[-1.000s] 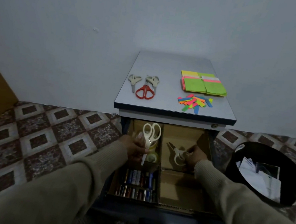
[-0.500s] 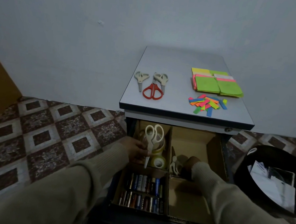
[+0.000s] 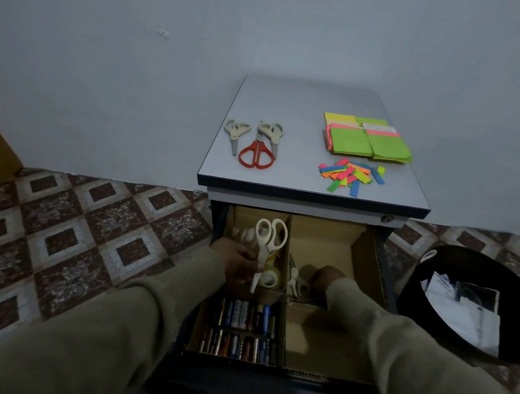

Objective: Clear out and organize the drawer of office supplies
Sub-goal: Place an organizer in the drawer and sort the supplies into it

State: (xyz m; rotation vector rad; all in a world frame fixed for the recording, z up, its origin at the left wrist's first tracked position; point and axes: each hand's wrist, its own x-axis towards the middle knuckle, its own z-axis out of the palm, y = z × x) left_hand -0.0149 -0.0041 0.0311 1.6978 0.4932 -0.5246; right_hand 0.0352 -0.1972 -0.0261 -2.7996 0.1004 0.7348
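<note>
- The drawer (image 3: 371, 267) stands pulled out under the cabinet's grey surface (image 3: 309, 110), split by cardboard walls into four compartments.
- The left hand (image 3: 237, 260) is over the back-left compartment; its fingers pinch a pair of cream scissors (image 3: 267, 247) by the blades, holding them upright with the handle loops at the top and the tip pointing down.
- Just beside that tip, a roll of clear tape (image 3: 269, 279) lies in the same compartment.
- The right hand (image 3: 324, 276) reaches down into the back-right compartment, next to another pair of cream scissors (image 3: 295, 282) leaning against the divider. I cannot tell whether its fingers touch or grip them, because they are turned down out of sight.
- Rows of batteries (image 3: 239, 329) fill the front-left compartment.
- On the surface, two more cream scissors (image 3: 236, 131) and a red-handled pair (image 3: 256, 156) lie together on the left. A stack of bright paper pads (image 3: 367, 138) sits on the right, with a heap of coloured strips (image 3: 350, 175) just in front of it.
- A black bin (image 3: 429, 305) holding white papers stands on the patterned floor tiles (image 3: 82, 233), to the right of the drawer.
</note>
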